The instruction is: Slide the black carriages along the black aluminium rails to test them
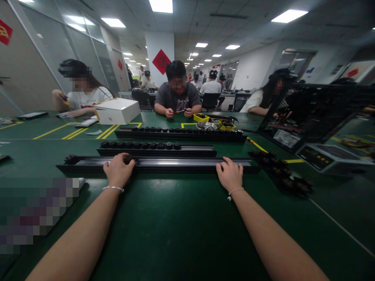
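A long black rail (175, 163) with a shiny inner channel lies crosswise before me. Over its left part, my left hand (118, 168) has its fingers closed round a small black part (128, 159). Toward the rail's right end rests my right hand (230, 171), fingers apart on the near edge. Another small black part (70, 159) sits at the rail's far left end. Just behind is a shorter rail (193, 151) with a row of black parts (145, 145), and beyond it a longer, filled rail (181, 136).
Black parts (283, 173) lie in a heap at right, beside a metal box (334, 158) and an open black case (293, 121). A white box (121, 113), yellow trays (201, 117) and a round dish (206, 126) stand farther back. People sit across the green table (172, 218).
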`<state>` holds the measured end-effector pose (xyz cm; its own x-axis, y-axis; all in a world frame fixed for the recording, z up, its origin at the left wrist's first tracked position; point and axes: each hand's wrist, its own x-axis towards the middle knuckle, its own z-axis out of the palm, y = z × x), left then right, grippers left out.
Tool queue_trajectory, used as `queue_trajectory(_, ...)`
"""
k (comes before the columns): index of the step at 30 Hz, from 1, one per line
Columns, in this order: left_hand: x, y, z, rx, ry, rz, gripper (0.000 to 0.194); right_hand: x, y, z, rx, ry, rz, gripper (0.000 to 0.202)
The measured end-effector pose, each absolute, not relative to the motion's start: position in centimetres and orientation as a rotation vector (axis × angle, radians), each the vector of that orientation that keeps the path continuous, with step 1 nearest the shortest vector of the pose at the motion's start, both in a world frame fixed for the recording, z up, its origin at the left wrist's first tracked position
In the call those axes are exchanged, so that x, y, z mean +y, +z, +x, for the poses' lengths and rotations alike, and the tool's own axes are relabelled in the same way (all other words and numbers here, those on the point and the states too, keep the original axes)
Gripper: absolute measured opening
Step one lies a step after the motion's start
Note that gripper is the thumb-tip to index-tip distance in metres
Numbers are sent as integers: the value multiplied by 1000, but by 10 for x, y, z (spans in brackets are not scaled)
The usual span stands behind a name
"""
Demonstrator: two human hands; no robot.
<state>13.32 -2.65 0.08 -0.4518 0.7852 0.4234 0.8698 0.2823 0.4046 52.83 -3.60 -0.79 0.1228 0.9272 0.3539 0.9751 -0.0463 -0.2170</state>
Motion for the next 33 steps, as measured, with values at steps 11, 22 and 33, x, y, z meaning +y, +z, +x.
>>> queue_trajectory(11, -26, 1, 134, -2402, -902, -1565, 35, -36, -9, 529, -1828, -166, -2002, 44)
queue_trajectory(22, -26, 1, 134, -2377, -884, -1612, 36, -35, -7, 528, -1827, -155, -2022, 44)
queue_trajectory(33, -24, -1, 133, -2379, -850, -1659, 41, -35, -9, 529, -1827, -178, -2010, 44)
